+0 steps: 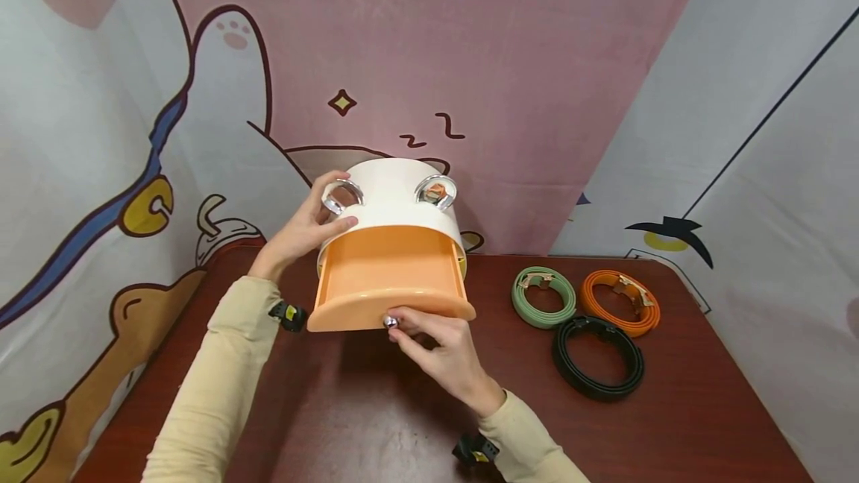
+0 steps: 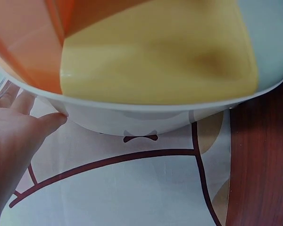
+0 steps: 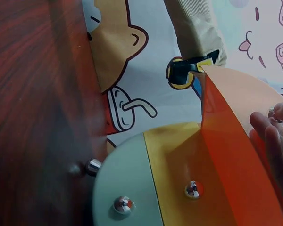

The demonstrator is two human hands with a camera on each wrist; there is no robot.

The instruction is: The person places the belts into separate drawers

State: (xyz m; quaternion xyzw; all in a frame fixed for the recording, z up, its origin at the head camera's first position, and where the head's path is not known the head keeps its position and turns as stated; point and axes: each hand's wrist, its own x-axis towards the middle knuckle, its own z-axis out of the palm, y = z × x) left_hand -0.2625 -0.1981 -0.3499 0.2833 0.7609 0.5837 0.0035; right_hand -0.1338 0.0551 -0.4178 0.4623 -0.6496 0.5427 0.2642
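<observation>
A rounded white drawer cabinet [image 1: 392, 192] stands at the back of the table, with two silver rings [image 1: 436, 191] on its top. Its top orange drawer [image 1: 389, 263] is pulled out, its bare floor showing. My left hand [image 1: 309, 226] rests on the cabinet's left upper side, its fingers by one ring and its thumb along the front of the top. At the drawer's front, my right hand [image 1: 439, 349] pinches the silver knob [image 1: 391, 322] between fingers and thumb. Below it, the right wrist view shows a yellow drawer [image 3: 172, 160] and a green drawer [image 3: 125, 169], both pushed in.
To the right of the cabinet lie three coiled belts: a green belt [image 1: 530, 311], an orange belt [image 1: 604, 282] and a black belt [image 1: 570, 371]. All are on the dark red wooden table [image 1: 698, 401]. A cartoon-printed cloth [image 1: 537, 95] hangs close behind.
</observation>
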